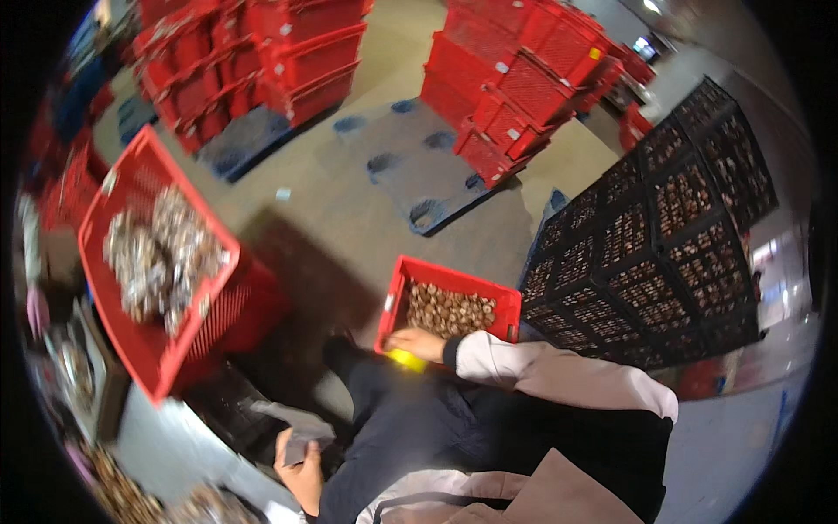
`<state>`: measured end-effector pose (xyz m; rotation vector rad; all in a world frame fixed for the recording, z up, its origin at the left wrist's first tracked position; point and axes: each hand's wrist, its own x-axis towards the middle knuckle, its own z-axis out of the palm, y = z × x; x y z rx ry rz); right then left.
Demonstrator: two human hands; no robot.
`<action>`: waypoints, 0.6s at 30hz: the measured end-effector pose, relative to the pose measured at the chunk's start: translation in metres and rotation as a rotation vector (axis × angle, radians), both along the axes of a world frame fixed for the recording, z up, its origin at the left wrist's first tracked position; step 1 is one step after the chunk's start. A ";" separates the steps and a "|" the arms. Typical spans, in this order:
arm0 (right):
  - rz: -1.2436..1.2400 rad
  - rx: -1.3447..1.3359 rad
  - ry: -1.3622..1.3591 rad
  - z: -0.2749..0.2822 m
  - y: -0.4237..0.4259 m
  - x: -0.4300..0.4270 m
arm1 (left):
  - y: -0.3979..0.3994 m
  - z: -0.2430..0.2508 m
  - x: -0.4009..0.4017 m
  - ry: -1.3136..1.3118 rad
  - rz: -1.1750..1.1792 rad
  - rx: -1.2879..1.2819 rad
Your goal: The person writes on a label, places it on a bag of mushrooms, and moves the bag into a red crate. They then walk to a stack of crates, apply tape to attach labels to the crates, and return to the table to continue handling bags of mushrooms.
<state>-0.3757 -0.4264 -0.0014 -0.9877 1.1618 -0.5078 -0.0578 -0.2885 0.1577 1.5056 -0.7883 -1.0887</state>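
Observation:
My left hand (300, 473) grips a thin greyish plastic bag (306, 433) beside my left leg. My right hand (414, 343) rests at the near rim of a red plastic crate (458, 270), which stands on the floor before me. Brown mushrooms (452, 311) lie loose in that crate. Directly below my right fingers is a bright yellow item (407, 359). It is blurred, and whether the fingers hold it or the rim cannot be told.
At left a tilted red crate (216, 314) carries filled clear bags (160, 255). Stacked red crates (314, 65) (517, 85) stand on blue pallets (425, 173) farther off. On the right rises a stack of black mesh crates (648, 229). A metal table (170, 439) is at lower left.

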 end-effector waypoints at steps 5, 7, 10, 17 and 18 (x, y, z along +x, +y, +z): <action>-0.188 -0.407 1.148 -0.169 0.011 -0.186 | -0.206 0.050 -0.022 -0.267 -0.428 0.069; -0.386 0.091 1.074 -0.158 0.029 -0.209 | -0.270 0.039 -0.021 -0.217 -0.539 0.232; -0.660 0.424 0.972 -0.150 0.049 -0.216 | -0.364 0.057 -0.073 -0.198 -0.680 -0.014; -0.939 0.503 0.754 -0.158 -0.040 -0.196 | -0.533 0.024 -0.180 -0.083 -0.836 -0.191; -0.952 0.492 0.741 -0.163 -0.055 -0.196 | -0.554 0.028 -0.192 -0.058 -0.890 -0.136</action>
